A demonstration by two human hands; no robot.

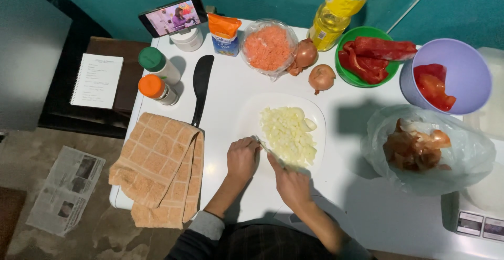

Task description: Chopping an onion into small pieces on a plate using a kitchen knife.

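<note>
Onion [287, 133] is heaped, mostly diced, on the white board [247, 114]; two whole onions [321, 77] remain uncut. Knife [269, 148] is gripped by the closed right hand [291, 182]; left hand [242, 157] is curled at the blade tip.

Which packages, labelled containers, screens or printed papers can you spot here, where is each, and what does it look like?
Phone: table's far left edge, propped up, screen lit.
Orange pouch: right of the phone, blue-white label.
Oil bottle: far edge, yellow, clear plastic.
Two shakers: left edge, green and orange caps.
Notepad: dark side table, white, spiral-bound.
Newspaper: floor, bottom left.
</note>
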